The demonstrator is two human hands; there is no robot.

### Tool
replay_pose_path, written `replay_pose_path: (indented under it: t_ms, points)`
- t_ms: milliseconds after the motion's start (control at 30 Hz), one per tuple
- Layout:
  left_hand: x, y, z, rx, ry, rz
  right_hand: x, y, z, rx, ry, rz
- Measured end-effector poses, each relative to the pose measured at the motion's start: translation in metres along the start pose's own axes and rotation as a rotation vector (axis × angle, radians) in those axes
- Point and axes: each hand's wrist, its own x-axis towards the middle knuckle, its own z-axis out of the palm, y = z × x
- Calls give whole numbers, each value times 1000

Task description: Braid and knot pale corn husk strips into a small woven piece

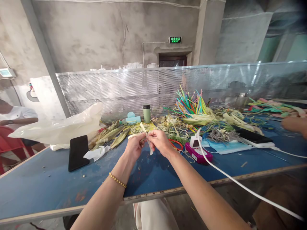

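My left hand [134, 146] and my right hand [160, 141] meet above the blue table [103, 188], fingertips almost touching. Both are closed in a pinch on pale corn husk strips [143, 127]. One end sticks up between the hands, another points left, and a tail hangs below the right fingers. Whether it is one strip or several crossed ones is hidden by the fingers. Just beyond lie dry corn husks [111, 135] and a heap of husk scraps [168, 124]. A gold bead bracelet circles my left wrist.
A black phone [78, 152] and crumpled paper [97, 153] lie left; a green bottle [146, 113] stands behind. Right are colourful strips [190, 103], a purple power strip [198, 154], a white cable [225, 175] and another phone [255, 135]. Another person's hand [294, 124] is far right.
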Motion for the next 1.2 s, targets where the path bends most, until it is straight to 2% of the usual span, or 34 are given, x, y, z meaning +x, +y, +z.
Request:
replay_pose_path:
  t_ms: [133,233,433,600,833,1067,1200]
  points:
    - [1,-2,-2,25,-15,16,1,-2,1,103,14,85]
    - [2,-3,-3,14,-29,-1,0,-4,3,109,33,94]
    - [-1,2,1,-50,-88,-116,2,1,11,11,103,8]
    - [-5,6,5,-114,-44,-171,4,5,13,-57,117,-80]
    - [-11,11,13,-168,-31,-152,3,1,14,-65,120,-152]
    - [-7,6,8,-95,-180,-55,4,5,14,-6,155,-154]
    - [-5,5,4,-56,-221,-13,5,6,15,35,68,-118]
